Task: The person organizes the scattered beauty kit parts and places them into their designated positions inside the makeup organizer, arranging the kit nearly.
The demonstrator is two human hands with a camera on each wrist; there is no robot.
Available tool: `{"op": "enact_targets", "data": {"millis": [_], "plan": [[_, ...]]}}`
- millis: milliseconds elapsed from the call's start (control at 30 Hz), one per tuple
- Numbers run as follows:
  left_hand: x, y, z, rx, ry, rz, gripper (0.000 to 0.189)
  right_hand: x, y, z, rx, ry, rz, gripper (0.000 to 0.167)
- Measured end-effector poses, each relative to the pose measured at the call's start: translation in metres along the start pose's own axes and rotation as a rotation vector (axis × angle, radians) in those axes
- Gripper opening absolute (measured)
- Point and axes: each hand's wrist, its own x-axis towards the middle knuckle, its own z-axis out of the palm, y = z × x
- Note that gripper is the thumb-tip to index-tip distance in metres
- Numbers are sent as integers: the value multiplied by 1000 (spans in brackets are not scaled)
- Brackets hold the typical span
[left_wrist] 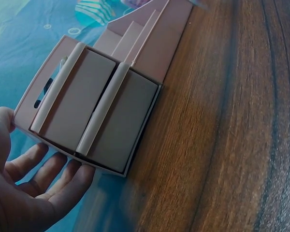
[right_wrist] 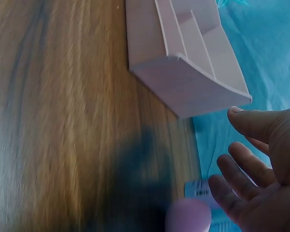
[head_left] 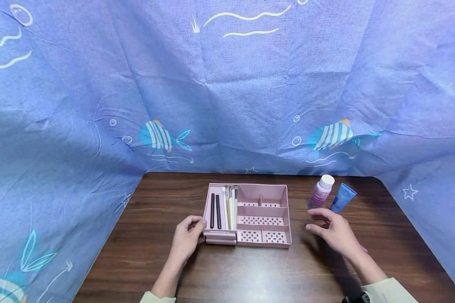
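Pink organizer, head view: you see the pink organizer (head_left: 273, 192) on the table, matte and roughly square, its right half stepped by thin partitions.
Hands: your left hand (head_left: 187, 235) grips its front left corner; your right hand (head_left: 335, 231) stands apart from it, thumb and fingers parted, near the bottle (head_left: 319, 195) and blue tube (head_left: 343, 198).
Table edges: the dark wooden table (head_left: 155, 210) meets the fish-print curtain (head_left: 220, 92) at its back; wood grain shows in front of the organizer and between it and the bottle.
Tray and compartments: the left tray (head_left: 217, 189) carries two dark pens (head_left: 218, 211) beside slim sticks (head_left: 233, 206), some with brush-like tips; perforated floors show in the right-hand compartments.
Drawers, left wrist view: you face two closed drawers (left_wrist: 82, 96) with ridged handles; your thumb meets the organizer's edge, your fingers curl along its side.
Slot: dark ends show through the opening above the drawers.
Side wall, right wrist view: the organizer's plain side curves along its top edge, with wood beside it and the curtain beyond.
Rounded pink object: it (right_wrist: 188, 216) sits low in view, too cropped for you to identify.
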Motion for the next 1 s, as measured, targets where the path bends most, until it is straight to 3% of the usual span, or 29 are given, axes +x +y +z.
{"op": "enact_targets", "data": {"millis": [300, 600, 833, 1000], "plan": [[0, 2, 0, 1, 2, -3, 24, -6, 18, -11, -120, 53, 0, 40], [2, 0, 0, 11, 4, 0, 23, -7, 21, -20, -77, 46, 29, 39], [1, 0, 0, 4, -2, 2, 23, -15, 30, -26, -104, 7, 68, 40], [2, 1, -1, -2, -5, -2, 24, -20, 39, -23, -147, 27, 13, 37]]}}
